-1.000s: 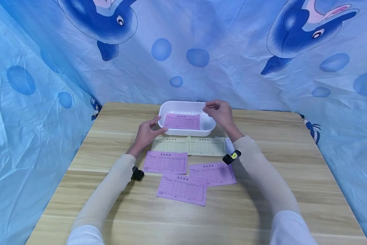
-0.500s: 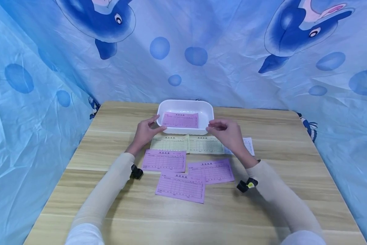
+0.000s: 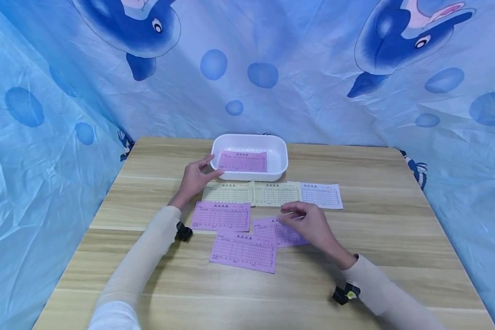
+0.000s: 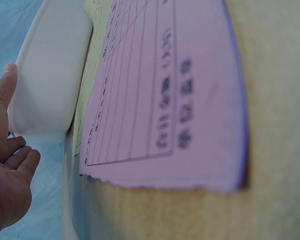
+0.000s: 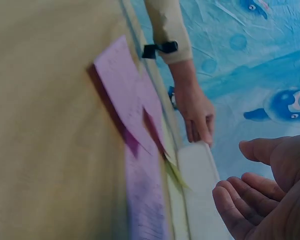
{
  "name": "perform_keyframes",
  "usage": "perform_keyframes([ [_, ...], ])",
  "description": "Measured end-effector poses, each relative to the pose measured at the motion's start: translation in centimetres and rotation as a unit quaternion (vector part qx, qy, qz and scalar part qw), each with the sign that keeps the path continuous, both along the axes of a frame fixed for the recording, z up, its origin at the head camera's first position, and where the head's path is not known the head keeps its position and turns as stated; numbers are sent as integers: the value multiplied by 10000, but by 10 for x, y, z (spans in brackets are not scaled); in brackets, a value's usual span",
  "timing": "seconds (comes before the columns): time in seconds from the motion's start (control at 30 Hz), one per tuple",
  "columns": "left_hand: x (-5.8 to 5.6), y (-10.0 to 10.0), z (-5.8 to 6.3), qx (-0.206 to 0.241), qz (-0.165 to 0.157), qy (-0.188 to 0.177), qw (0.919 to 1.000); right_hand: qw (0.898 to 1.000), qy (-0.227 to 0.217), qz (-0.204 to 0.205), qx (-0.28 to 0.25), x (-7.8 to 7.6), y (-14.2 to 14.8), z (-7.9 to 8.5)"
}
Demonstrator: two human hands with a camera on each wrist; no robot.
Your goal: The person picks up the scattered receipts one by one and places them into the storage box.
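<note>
Purple slip (image 3: 287, 238) — beneath right hand (image 3: 309, 223)

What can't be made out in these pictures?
Rightmost purple slip, upper right: head view, behind the right hand.
White slip, left part: head view, covered by a yellow slip.
Left purple slip, far end: left wrist view, cut off by top edge.
Purple slips, print: right wrist view, blurred.

Purple slips (image 5: 119, 82) near white tray (image 5: 197, 177)
</note>
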State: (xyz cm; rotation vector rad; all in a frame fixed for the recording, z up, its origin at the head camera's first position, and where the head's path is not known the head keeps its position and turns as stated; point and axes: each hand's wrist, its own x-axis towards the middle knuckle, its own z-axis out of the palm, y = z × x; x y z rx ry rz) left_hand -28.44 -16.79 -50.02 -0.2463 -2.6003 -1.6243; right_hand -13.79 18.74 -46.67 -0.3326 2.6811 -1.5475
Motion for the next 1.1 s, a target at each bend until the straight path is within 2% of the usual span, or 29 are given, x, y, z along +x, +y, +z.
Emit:
perform_keyframes([
  [0.27,0,0,1,42,-17,19,10000,9983,-573,-4,86,22,-3,-17],
  [0.47,0,0,1,32,-6,21,10000,9963,-832,104,-209,28,-6,-26],
  [0.6,0,0,1,43,-16,13,10000,9953,-939,147,-176,30,-6,-31],
  [1.1,0,-1,3,40,-29,-30,10000,9968,-693,367,154,31,-13,-41],
])
